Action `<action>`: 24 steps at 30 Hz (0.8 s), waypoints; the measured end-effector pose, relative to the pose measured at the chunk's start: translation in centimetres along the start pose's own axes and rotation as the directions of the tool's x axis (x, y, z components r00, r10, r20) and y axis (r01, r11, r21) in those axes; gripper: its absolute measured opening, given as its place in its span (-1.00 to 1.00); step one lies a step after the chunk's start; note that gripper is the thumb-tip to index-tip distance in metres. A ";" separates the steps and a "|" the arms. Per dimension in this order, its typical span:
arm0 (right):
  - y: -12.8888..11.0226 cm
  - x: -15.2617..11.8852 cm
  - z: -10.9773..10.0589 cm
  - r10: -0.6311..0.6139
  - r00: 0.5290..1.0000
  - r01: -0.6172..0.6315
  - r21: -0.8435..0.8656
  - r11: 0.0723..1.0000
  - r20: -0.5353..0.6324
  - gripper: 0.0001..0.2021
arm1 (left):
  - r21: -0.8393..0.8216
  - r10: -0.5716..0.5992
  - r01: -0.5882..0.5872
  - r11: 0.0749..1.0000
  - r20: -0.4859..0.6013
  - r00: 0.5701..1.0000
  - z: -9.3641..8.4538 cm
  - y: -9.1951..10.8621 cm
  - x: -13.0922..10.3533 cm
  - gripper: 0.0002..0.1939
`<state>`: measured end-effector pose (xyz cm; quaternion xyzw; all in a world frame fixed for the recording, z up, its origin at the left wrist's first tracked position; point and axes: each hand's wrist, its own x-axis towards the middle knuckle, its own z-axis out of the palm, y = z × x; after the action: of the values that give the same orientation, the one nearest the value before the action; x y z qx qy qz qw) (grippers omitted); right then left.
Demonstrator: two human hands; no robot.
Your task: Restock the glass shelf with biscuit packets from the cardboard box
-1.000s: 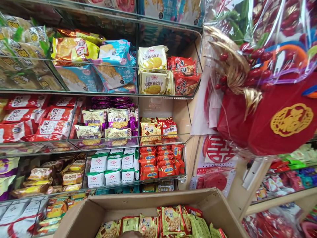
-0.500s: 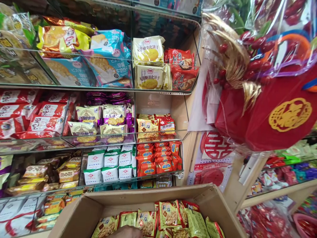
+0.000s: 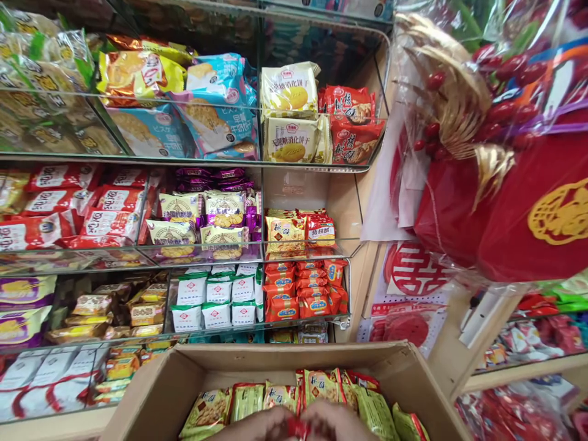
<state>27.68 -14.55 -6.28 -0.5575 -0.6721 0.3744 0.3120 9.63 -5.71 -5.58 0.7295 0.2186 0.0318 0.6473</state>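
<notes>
At the bottom edge, inside an open cardboard box point(image 3: 220, 360), my left hand point(image 3: 265, 425) and my right hand point(image 3: 339, 421) come close together. Their fingers are closed around a small packet point(image 3: 298, 427), of which only a red, shiny piece shows; the rest is hidden by the hands and the frame edge. Just beyond them lie yellow-green cookie packets with red edges, such as one cookie packet point(image 3: 209, 409) at the left and another cookie packet point(image 3: 320, 386) behind the hands.
Glass-fronted shelves point(image 3: 202, 158) full of wrapped biscuits rise behind the box. Similar yellow packets point(image 3: 285, 236) sit in a middle compartment beside red ones. A red bag point(image 3: 496, 202) in clear plastic hangs at the right. More shelves point(image 3: 528, 367) stand at the lower right.
The view has turned slightly left, so the shelves appear farther right. My right hand has come into view beside the left, and a red piece now shows between them.
</notes>
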 end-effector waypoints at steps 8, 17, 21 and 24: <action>-3.8 1.4 -2.3 0.369 0.756 0.106 0.656 0.747 -0.542 -0.64 | -0.295 0.187 -0.341 0.892 -0.446 0.875 3.4 6.4 2.2 -0.68; -2.9 4.3 -2.2 0.184 0.653 -0.067 0.185 0.980 -0.735 -0.54 | 0.438 0.459 -0.178 0.881 -0.701 0.546 0.1 6.1 5.1 -0.65; -3.5 5.9 -4.2 -0.021 0.605 -0.030 -0.049 0.998 -0.796 -0.54 | 0.548 0.530 -0.138 0.825 -0.665 0.526 -2.3 7.4 6.1 -0.69; -3.6 7.0 -5.4 -0.212 0.523 0.000 -0.249 0.968 -0.825 -0.56 | 0.587 0.561 -0.138 0.798 -0.639 0.526 -3.5 8.1 6.5 -0.74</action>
<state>29.09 -7.17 -0.35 -0.6569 -0.5061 -0.0385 0.5576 16.63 -0.62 1.21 0.7997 0.3243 0.4301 0.2652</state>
